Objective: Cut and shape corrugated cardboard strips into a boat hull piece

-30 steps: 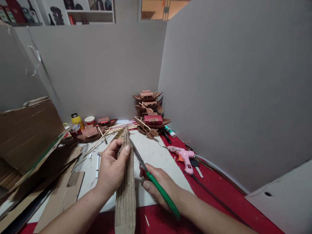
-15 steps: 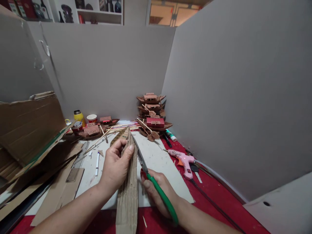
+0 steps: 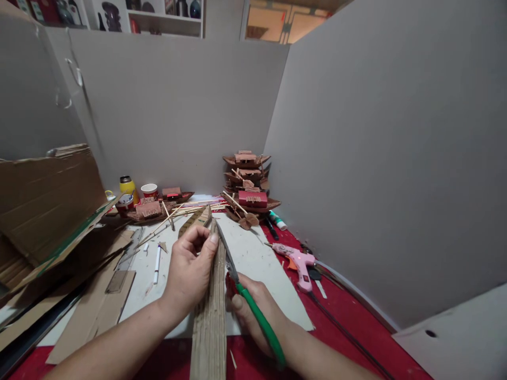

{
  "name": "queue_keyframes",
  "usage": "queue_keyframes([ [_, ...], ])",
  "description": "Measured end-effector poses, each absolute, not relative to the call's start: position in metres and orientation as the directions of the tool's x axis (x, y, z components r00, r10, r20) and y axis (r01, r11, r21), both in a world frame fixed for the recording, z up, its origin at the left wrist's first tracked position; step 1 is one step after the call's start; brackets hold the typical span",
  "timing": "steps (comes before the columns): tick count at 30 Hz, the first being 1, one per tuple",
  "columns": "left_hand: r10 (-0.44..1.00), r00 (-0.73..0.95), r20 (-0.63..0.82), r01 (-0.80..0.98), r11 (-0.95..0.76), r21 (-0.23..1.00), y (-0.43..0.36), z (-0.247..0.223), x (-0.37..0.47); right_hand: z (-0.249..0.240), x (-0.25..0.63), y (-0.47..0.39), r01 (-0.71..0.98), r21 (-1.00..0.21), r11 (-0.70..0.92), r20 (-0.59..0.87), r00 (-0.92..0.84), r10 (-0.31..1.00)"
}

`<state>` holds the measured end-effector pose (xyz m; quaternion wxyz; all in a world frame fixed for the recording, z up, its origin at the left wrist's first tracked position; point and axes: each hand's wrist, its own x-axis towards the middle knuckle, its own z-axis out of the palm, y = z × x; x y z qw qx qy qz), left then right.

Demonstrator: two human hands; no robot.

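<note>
My left hand (image 3: 192,261) pinches a long strip of corrugated cardboard (image 3: 209,327) near its narrow far end, thumb on top. The strip runs back toward me over the front of the white board. My right hand (image 3: 257,316) is wrapped round the green handles of a pair of scissors (image 3: 259,319). Their blades lie along the right edge of the strip, close to my left thumb. Just beyond my left fingers, a pointed cardboard piece (image 3: 194,220) with printed marks rests on the white board (image 3: 253,264).
On the right, a pink glue gun (image 3: 299,261) lies on the red cloth (image 3: 340,322), its cord trailing forward. Model boats (image 3: 251,200) are stacked at the back. Cardboard sheets (image 3: 47,206) lean at left. A white marker (image 3: 157,264) lies left of my hand.
The strip's far tip has come down toward me, showing more of the pointed piece behind it. The scissors have shifted slightly left. Both hands keep their hold.
</note>
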<state>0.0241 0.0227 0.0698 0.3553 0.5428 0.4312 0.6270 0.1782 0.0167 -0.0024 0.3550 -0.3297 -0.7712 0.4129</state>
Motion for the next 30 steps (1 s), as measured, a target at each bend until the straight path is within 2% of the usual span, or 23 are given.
queue_keyframes([
  [9,0.918,-0.205,0.34,-0.02,-0.351,0.936,0.019,0.061,0.03,0.0,0.175,0.01,0.146,-0.892,0.427,0.299,-0.518,0.802],
  [17,0.927,-0.222,0.303,-0.071,-0.325,0.943,0.017,0.063,0.032,-0.003,0.168,0.001,0.12,-0.958,0.259,0.178,-0.457,0.871],
  [22,0.949,-0.169,0.265,-0.112,-0.285,0.952,0.014,0.062,0.036,-0.003,0.166,0.001,0.038,-0.982,0.183,0.148,-0.444,0.884],
  [25,0.967,-0.121,0.222,-0.175,-0.241,0.955,0.013,0.061,0.037,-0.003,0.171,0.007,0.005,-0.982,0.189,0.173,-0.378,0.909],
  [28,0.982,-0.078,0.17,-0.234,-0.184,0.955,0.015,0.06,0.035,0.005,0.178,0.019,0.106,-0.954,0.28,0.249,-0.243,0.938],
  [30,0.985,-0.088,0.147,-0.24,-0.164,0.957,0.021,0.06,0.031,0.013,0.185,0.03,0.292,-0.885,0.361,0.324,-0.17,0.931],
])
